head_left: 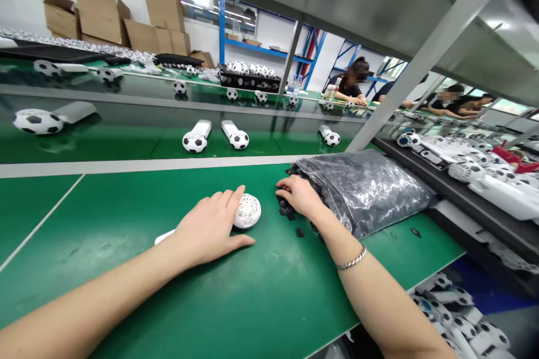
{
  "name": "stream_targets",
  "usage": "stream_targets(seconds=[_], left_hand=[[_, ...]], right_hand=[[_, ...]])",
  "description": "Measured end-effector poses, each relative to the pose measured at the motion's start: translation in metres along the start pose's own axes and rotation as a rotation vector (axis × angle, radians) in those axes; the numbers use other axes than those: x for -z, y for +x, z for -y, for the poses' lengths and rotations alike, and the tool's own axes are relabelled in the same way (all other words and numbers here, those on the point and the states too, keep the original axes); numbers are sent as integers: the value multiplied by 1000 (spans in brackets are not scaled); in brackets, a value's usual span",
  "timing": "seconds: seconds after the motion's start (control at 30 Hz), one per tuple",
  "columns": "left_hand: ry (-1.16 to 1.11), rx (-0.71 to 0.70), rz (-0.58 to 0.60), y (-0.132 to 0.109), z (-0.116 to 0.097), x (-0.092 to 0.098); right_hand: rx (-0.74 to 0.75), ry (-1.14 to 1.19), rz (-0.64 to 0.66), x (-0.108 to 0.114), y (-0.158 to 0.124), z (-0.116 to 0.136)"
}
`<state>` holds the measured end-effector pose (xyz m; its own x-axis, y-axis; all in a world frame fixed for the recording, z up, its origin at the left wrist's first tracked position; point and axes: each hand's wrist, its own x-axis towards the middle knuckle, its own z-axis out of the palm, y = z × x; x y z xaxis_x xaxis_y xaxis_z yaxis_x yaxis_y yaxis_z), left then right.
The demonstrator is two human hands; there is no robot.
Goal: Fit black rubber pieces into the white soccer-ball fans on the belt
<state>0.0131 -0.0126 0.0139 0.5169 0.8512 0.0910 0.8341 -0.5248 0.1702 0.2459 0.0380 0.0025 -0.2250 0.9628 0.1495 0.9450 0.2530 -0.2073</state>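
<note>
My left hand (210,224) lies over a white handheld device with a round, football-patterned head (248,211). Its fingers are stretched out and the thumb stands apart from the head. Part of the device's white handle (164,236) shows beside the wrist; my palm hides the rest. To the right, my right hand (300,196) reaches into small black pieces (288,212) spilling from a clear plastic bag (366,188). The thumb and forefinger are bent close together around a dark piece, whose exact shape I cannot make out.
Behind the green worktop (126,196), a conveyor belt (269,143) carries several football-patterned devices (196,137). A grey post (421,61) rises behind the bag. On the right, a black tray (442,171) holds more devices. Co-workers (351,84) sit across the line.
</note>
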Motion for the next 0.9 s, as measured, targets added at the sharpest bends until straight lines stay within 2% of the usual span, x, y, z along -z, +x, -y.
stream_targets(seconds=[0.17,0.33,0.5,0.57,0.63,0.7,0.77,0.9], left_hand=[[0,-4,32,1,4,3],[13,-123,-21,11,17,4],[-2,-140,-16,13,24,5],[-8,-136,-13,12,23,6],[-31,-110,4,13,23,7],[-49,-43,13,13,23,8],[-50,42,17,14,23,8],[-21,134,16,12,18,7]], right_hand=[[25,-94,22,-3,5,11],[14,-212,16,-7,2,27],[15,-244,-17,-5,0,16],[49,-156,-38,-1,-2,12],[104,63,-88,5,-6,14],[143,329,-142,11,-13,23],[182,493,-162,15,-20,36],[364,534,-129,16,-33,58]])
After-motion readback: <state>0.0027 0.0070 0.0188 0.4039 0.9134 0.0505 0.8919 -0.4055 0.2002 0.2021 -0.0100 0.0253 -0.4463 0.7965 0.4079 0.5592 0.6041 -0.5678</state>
